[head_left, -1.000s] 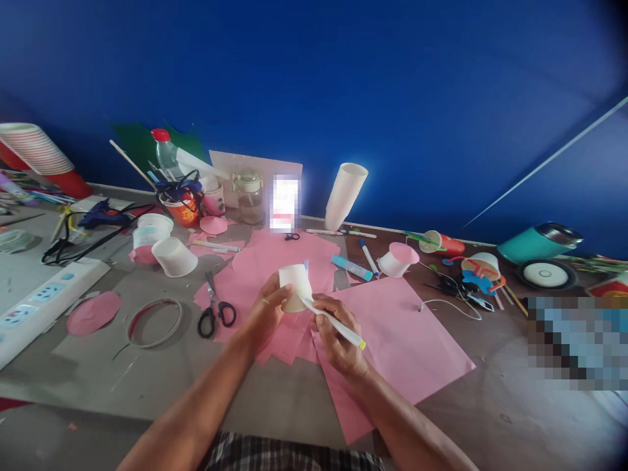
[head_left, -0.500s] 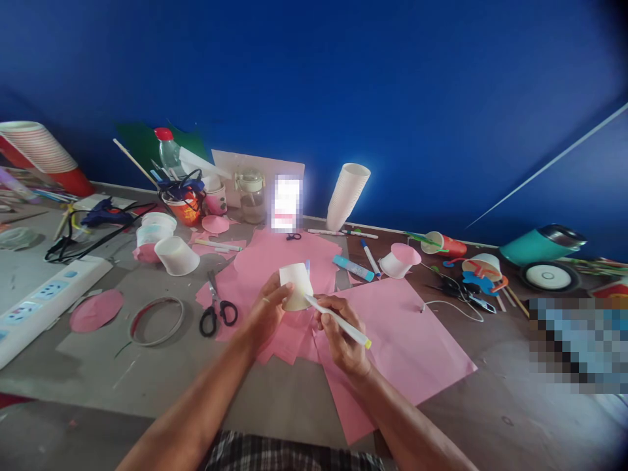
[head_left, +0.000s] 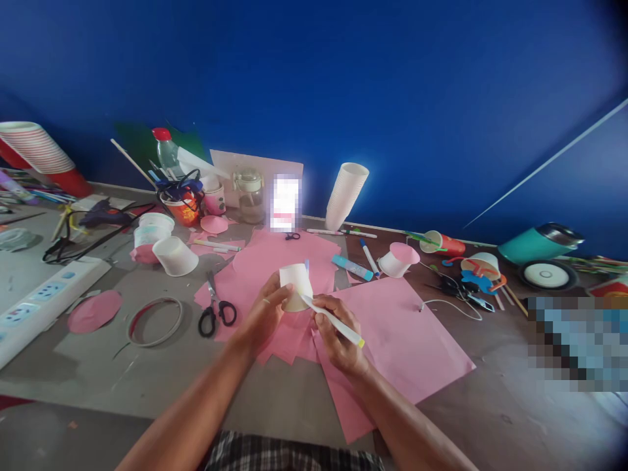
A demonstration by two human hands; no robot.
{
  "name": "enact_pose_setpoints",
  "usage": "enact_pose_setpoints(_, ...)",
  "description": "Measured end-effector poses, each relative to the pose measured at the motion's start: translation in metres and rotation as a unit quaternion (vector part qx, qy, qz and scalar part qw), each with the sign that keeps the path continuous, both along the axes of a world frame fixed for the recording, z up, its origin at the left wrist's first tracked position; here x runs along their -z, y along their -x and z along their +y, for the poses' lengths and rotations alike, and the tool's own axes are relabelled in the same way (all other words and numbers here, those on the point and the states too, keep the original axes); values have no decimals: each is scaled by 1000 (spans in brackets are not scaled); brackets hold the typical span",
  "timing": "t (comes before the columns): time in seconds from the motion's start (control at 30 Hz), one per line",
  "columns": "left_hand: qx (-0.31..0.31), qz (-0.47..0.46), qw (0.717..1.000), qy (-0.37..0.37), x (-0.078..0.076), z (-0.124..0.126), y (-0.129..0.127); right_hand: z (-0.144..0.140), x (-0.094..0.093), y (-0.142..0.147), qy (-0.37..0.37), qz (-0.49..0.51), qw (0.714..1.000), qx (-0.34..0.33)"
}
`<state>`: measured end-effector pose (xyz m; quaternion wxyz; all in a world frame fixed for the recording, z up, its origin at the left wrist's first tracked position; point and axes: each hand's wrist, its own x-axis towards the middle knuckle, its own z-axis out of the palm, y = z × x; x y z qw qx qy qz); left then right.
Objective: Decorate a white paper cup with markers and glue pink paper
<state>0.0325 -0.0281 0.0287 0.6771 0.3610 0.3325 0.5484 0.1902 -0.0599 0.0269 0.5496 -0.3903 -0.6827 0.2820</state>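
My left hand (head_left: 269,302) grips a white paper cup (head_left: 296,278) by its left side, thumb on the near wall. In my right hand (head_left: 339,333) is a white marker (head_left: 338,324) with a yellow end, held like a pen. Its tip meets or nearly meets the cup wall; exact contact is hard to make out. Beneath both hands lie pink paper sheets (head_left: 407,333). Black-handled scissors (head_left: 216,311) rest left of my left hand. A blue glue stick (head_left: 352,267) and a blue-capped marker (head_left: 369,256) lie beyond my right hand.
A tape roll (head_left: 155,322), a paper cup (head_left: 175,256) and a power strip (head_left: 44,301) are on the left. A leaning cup stack (head_left: 346,196) and a glowing blurred screen (head_left: 285,203) stand at the back. On the right are a pink-topped cup (head_left: 398,260) and a teal flask (head_left: 540,242).
The marker in my right hand has shifted slightly left across the cup wall. My left hand keeps its hold on the cup. The whole view has drifted very slightly.
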Motion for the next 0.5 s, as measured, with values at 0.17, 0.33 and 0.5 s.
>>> enact_pose_setpoints(0.17,-9,3,1000,13,-3,0,0,-1,0,0,12,-2,1000,4)
enact_pose_setpoints(0.33,-8,-10,1000,26,-4,-1,0,-2,2,0,28,-1,1000,11)
enact_pose_setpoints(0.5,-11,-10,1000,16,-4,0,1,-2,-1,-1,22,-7,1000,17)
